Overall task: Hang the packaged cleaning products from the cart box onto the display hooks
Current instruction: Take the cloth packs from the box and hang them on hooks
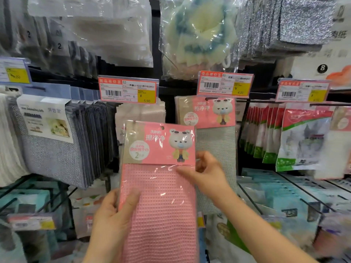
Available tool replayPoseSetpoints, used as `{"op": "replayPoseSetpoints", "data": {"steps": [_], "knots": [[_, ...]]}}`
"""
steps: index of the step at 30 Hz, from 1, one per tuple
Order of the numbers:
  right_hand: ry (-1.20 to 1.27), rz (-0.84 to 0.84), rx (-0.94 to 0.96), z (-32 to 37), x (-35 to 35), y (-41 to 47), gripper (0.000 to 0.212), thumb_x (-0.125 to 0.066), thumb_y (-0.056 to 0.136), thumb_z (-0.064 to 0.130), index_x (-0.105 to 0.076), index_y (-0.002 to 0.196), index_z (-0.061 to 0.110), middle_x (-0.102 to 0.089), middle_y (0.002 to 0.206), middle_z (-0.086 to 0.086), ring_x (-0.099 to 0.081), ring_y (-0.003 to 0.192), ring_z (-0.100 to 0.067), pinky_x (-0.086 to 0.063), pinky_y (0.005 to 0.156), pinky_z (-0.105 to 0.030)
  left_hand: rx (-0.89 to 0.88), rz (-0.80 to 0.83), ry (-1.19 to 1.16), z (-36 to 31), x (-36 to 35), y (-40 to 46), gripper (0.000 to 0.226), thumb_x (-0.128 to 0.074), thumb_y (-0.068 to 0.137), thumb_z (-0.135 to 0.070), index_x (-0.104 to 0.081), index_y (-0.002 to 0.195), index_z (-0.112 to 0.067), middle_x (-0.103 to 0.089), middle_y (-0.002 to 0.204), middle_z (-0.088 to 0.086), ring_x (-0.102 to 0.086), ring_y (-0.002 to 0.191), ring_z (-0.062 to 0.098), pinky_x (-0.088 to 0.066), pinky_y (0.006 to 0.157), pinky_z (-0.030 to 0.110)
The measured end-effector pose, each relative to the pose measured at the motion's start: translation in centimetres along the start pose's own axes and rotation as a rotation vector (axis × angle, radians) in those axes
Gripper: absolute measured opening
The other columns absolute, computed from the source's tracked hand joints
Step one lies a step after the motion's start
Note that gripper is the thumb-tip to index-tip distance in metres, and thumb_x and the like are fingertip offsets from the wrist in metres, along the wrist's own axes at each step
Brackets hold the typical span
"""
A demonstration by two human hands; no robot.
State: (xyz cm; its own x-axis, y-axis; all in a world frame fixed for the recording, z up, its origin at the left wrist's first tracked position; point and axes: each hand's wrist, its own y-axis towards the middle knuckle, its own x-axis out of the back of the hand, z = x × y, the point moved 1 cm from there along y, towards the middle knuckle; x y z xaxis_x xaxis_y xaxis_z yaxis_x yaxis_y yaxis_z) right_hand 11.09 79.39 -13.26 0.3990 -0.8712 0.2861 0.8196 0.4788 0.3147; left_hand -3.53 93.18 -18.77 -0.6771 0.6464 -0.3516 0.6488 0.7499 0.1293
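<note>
Three red-and-white price tags with yellow price patches hang across the display at one height: one (127,89) straight above the held packet, one (225,84) to its right, one (302,91) further right. A fourth tag, blue-edged (14,71), sits at the far left. Behind the tags, clear bags of white cloths (106,31), a pale yellow and blue mesh puff in a plastic bag (197,35) and silver glittery scouring pads (296,21) crowd the upper row. Grey woven cloths (57,149) hang in a thick stack on the left, and red-white-green packets (296,137) fill the right.

One pink waffle-weave cloth in a clear packet with a pink bear-printed header card (158,179) is held upright in front of the display, long axis vertical, header and hang hole at the top, printed face toward the onlooker. It sits just below the middle tag, and no hook shows through its hole.

One matching packet with a grey-green cloth (212,130) already hangs just beside it on the right, partly behind the held one.

Both hands have a grip on the pink packet: the left hand (115,211) clasps its lower left edge, thumb across the front; the right hand (207,169) pinches its right edge just under the header card.
</note>
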Motion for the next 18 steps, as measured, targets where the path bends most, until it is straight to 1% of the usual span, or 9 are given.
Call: {"op": "replayPoseSetpoints", "data": {"steps": [2,3,5,7,10,12,14,16,18], "knots": [[0.15,-0.01,-0.036,-0.3,0.2,-0.1,0.036,-0.08,0.069,0.022,-0.055,0.094,0.02,-0.068,0.088,-0.003,-0.068,0.077,-0.017,-0.058,0.064,-0.031,-0.011,0.014,0.0,-0.1,-0.3,0.0,0.019,-0.067,0.075,-0.015,-0.062,0.093,-0.011,-0.074,0.069,0.0,-0.069,0.054,0.011,-0.049,0.041,0.016],[0.201,-0.01,-0.036,-0.4,0.4,-0.2,0.033,-0.078,0.072,0.017,-0.055,0.094,0.018,-0.068,0.092,-0.003,-0.068,0.079,-0.02,-0.057,0.064,-0.032,-0.018,0.015,0.006,-0.1,-0.4,0.1,0.017,-0.066,0.077,-0.014,-0.062,0.093,-0.012,-0.074,0.068,-0.002,-0.069,0.054,0.009,-0.049,0.042,0.016],[0.246,-0.006,-0.02,-0.5,0.6,-0.4,0.028,-0.074,0.076,0.012,-0.053,0.095,0.016,-0.068,0.096,-0.001,-0.068,0.08,-0.019,-0.053,0.062,-0.029,-0.025,0.012,0.016,0.0,-0.3,0.3,0.015,-0.065,0.079,-0.019,-0.063,0.093,-0.014,-0.075,0.071,-0.002,-0.069,0.058,0.009,-0.052,0.049,0.02],[0.253,-0.003,-0.006,-0.6,0.8,-0.7,0.023,-0.068,0.082,0.012,-0.051,0.097,0.016,-0.068,0.097,0.0,-0.068,0.076,-0.013,-0.051,0.059,-0.024,-0.024,0.012,0.004,0.2,-0.3,0.4,0.017,-0.063,0.078,-0.025,-0.065,0.092,-0.015,-0.075,0.078,0.002,-0.069,0.065,0.013,-0.055,0.057,0.025],[0.258,0.002,0.038,-0.8,1.4,-1.1,0.018,-0.06,0.088,0.01,-0.048,0.099,0.015,-0.071,0.091,0.002,-0.069,0.076,-0.009,-0.052,0.061,-0.02,-0.041,0.03,-0.012,0.2,-0.7,0.2,0.011,-0.06,0.082,-0.022,-0.065,0.09,-0.017,-0.075,0.077,0.0,-0.068,0.064,0.009,-0.054,0.053,0.017],[0.299,0.005,0.06,-0.9,1.7,-1.3,0.018,-0.058,0.089,0.008,-0.046,0.101,0.013,-0.072,0.087,0.001,-0.069,0.077,-0.009,-0.053,0.063,-0.02,-0.062,0.024,-0.002,0.2,-0.9,0.0,0.015,-0.059,0.081,-0.027,-0.065,0.091,-0.018,-0.075,0.074,-0.001,-0.068,0.064,0.009,-0.054,0.056,0.021],[0.345,-0.018,0.055,-0.8,2.2,-1.4,0.018,-0.056,0.089,0.009,-0.046,0.104,0.013,-0.071,0.085,-0.001,-0.068,0.074,-0.01,-0.053,0.061,-0.021,-0.059,0.01,-0.011,0.0,-1.0,-0.1,0.018,-0.058,0.081,-0.031,-0.064,0.09,-0.017,-0.073,0.074,0.0,-0.066,0.062,0.01,-0.054,0.057,0.024],[0.421,-0.084,0.053,-0.5,3.2,-1.4,0.024,-0.059,0.086,0.013,-0.047,0.107,0.015,-0.071,0.084,-0.002,-0.068,0.07,-0.012,-0.055,0.058,-0.023,-0.061,-0.012,-0.047,-0.3,-0.9,0.1,0.01,-0.054,0.089,-0.022,-0.062,0.086,-0.015,-0.07,0.074,0.002,-0.063,0.054,0.003,-0.051,0.049,0.013],[0.489,-0.154,0.101,0.2,4.8,-1.3,0.036,-0.061,0.079,0.017,-0.046,0.111,0.019,-0.072,0.082,-0.002,-0.068,0.069,-0.014,-0.057,0.058,-0.026,-0.068,-0.028,-0.048,-0.5,-0.6,0.4,0.014,-0.05,0.093,-0.013,-0.06,0.083,-0.015,-0.07,0.066,-0.004,-0.061,0.05,-0.003,-0.047,0.046,0.008]]}}
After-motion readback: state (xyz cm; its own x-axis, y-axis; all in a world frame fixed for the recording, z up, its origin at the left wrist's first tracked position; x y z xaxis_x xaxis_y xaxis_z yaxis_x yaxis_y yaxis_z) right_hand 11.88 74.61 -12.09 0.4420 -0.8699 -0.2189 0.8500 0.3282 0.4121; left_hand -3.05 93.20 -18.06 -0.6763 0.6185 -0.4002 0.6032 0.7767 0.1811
